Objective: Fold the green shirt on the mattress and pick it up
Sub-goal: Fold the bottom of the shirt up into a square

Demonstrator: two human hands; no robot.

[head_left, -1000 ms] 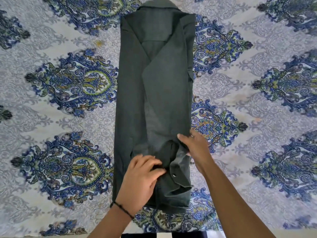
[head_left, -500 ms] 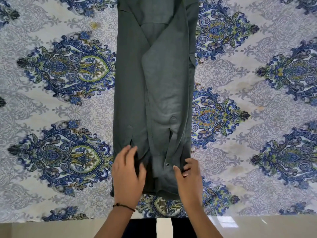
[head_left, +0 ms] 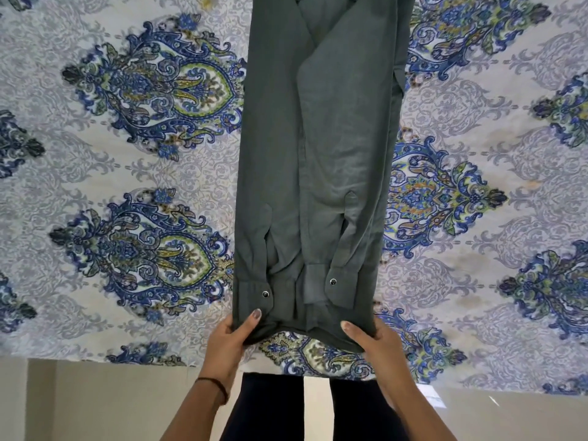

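Green shirt (head_left: pixel 318 148) lying on patterned mattress (head_left: pixel 143 160), folded into a long narrow strip, both cuffs near the bottom hem. Left hand (head_left: pixel 230 337) pinching the hem's left corner, thumb on top. Right hand (head_left: pixel 372 337) pinching the right corner likewise. Hem slightly lifted between them.
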